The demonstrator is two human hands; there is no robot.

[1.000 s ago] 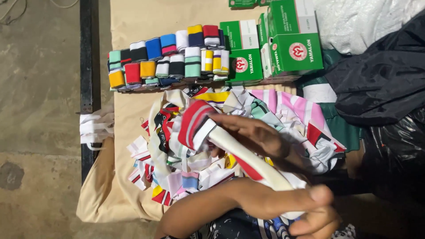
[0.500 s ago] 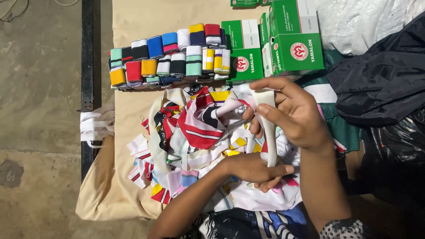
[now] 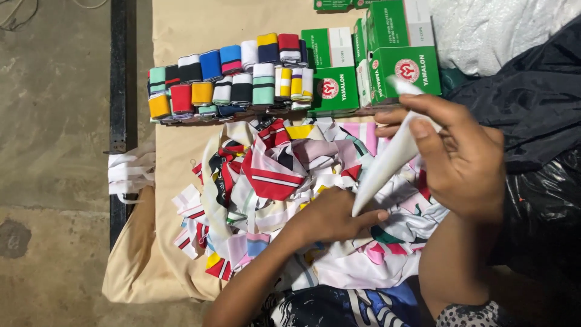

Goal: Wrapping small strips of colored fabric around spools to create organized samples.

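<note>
Two hands on one white fabric strip (image 3: 387, 160), right hand (image 3: 460, 160) pinching top, left hand (image 3: 330, 215) gripping bottom

A garment or sewing workshop. Rolled fabric trims (image 3: 233, 75) and green thread boxes (image 3: 369, 60) line the frame's top. Cut cloth pieces (image 3: 272, 175) heap at centre.

The light was soft and even, a little dim, with no hard shadows on the beige surface (image 3: 181, 36). The left part, the concrete floor (image 3: 54, 121), looked darker and grey. The black plastic bag (image 3: 538, 200) at the right showed small shiny spots of glare. The white strip (image 3: 387, 163) was slightly blurred by motion, and the right hand (image 3: 460, 163) was soft at its edges. The green boxes (image 3: 363, 66) and the colourful rolls (image 3: 230, 75) were sharp. The colours were strong.
</note>
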